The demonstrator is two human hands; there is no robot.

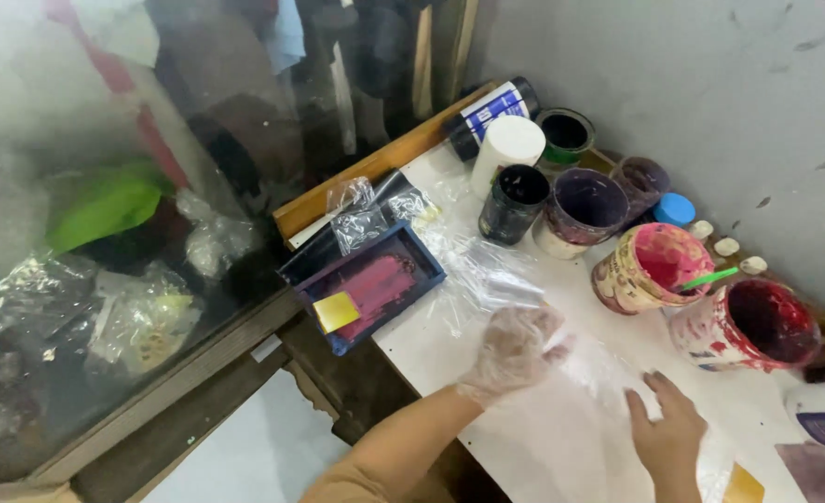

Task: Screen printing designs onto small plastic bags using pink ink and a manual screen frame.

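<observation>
— Plastic sheet (487, 279): where, from the head view?
— Spread over the white table (524, 447), running from the blue tray (375, 289) at the far left down to the near right, under both hands. Clear, crinkled, not yet lying smooth.
— Hands?
— Left hand (515, 349), in a thin clear glove, resting on the sheet with fingers loosely bent; pinching or only pressing, cannot tell. Right hand (668, 433) bare, laid flat and wide on the near right part.
— How far along, then?
— Probably midway through laying it out: sheet down on the table, wrinkles left near the tray, far end bunched.
— Paint touched?
— Not by the hands. Pink pot (650, 265) with a green stick (710, 278) and red pot (757, 326) standing just beyond the sheet on the right, apart from both hands. Tray already smeared pink, with a yellow card (336, 312) at its near corner.
</observation>
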